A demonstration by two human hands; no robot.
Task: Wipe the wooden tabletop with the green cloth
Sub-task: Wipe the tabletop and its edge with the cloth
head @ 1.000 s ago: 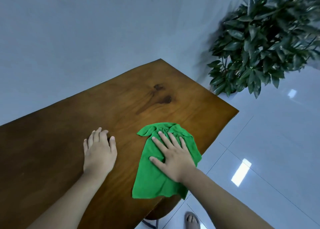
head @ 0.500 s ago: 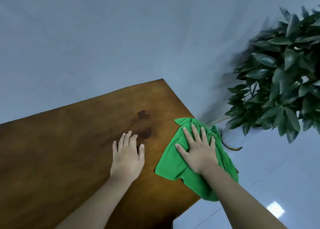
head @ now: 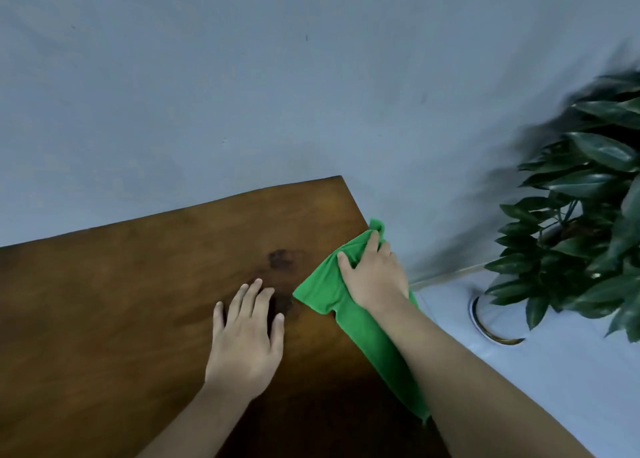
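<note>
The dark wooden tabletop (head: 121, 284) fills the lower left and ends in a far right corner against the wall. The green cloth (head: 322, 284) lies along the table's right edge, bunched at its far end and trailing back under my forearm. My right hand (head: 375, 274) presses on the cloth with the fingers curled into its folds, right at the edge. My left hand (head: 247, 333) rests flat on the bare wood, fingers spread, just left of the cloth, beside a dark knot (head: 280, 258) in the grain.
A plain grey wall (head: 242, 94) stands directly behind the table. A leafy potted plant (head: 588, 222) in a white pot with a gold rim (head: 491, 329) stands on the pale tiled floor (head: 554, 388) to the right, close to the table's edge.
My right hand slid the cloth away from me and to the right, from the near part of the table to its right edge near the far corner. My left hand moved forward too.
</note>
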